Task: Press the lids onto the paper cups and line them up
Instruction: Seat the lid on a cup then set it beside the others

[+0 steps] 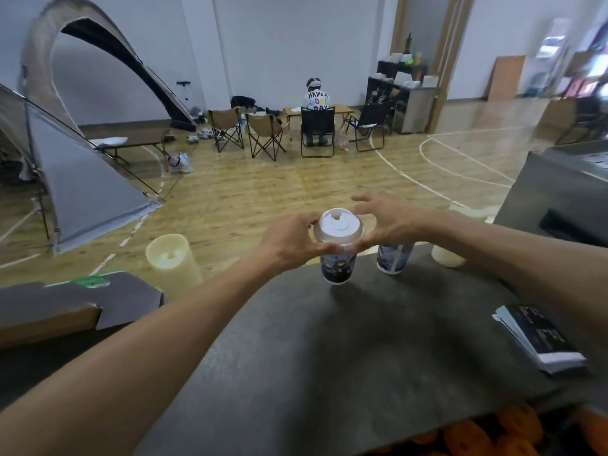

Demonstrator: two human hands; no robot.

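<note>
White plastic caps the nearer paper cup [339, 264]: its lid [338, 224] sits on the rim, and the left hand [296, 240] grips that rim from the left, thumb on the near side and fingers curled round the far side. The right hand [383, 222] comes in from the right with its thumb touching the lid's near right edge, while its fingers are spread and loose above the far side, not closed on anything. This cup stands upright near the far edge of a dark counter [345, 350]. Just to its right, partly hidden behind the right hand, stands a second printed cup [394, 258]; whether it carries a lid cannot be seen. A cream cylinder [172, 260] rises at the counter's far left edge, and another pale one [447, 256] shows beyond the right forearm. A cardboard box [65, 307] lies at the left, a stack of dark leaflets [539, 340] at the right. Beyond the counter are a wooden floor, a grey tent [82, 179] and folding chairs [263, 133], one with a seated person [316, 97].
</note>
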